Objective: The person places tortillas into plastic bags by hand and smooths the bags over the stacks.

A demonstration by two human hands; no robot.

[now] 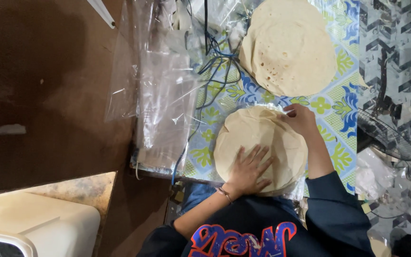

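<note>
A stack of pale round flatbreads (257,138) lies on a clear plastic bag near the table's front edge. My left hand (249,169) presses flat on top of the stack, fingers spread. My right hand (300,119) pinches the stack's far right rim together with the plastic under it. A bigger stack of flatbreads (288,47) with brown spots sits further back on the table.
The table carries a patterned cloth (338,109) in blue, green and white. Clear plastic bags (162,95) pile up on the left, with blue cables (215,62) over them. A white box (34,223) stands lower left. A fan grille (386,135) is at the right.
</note>
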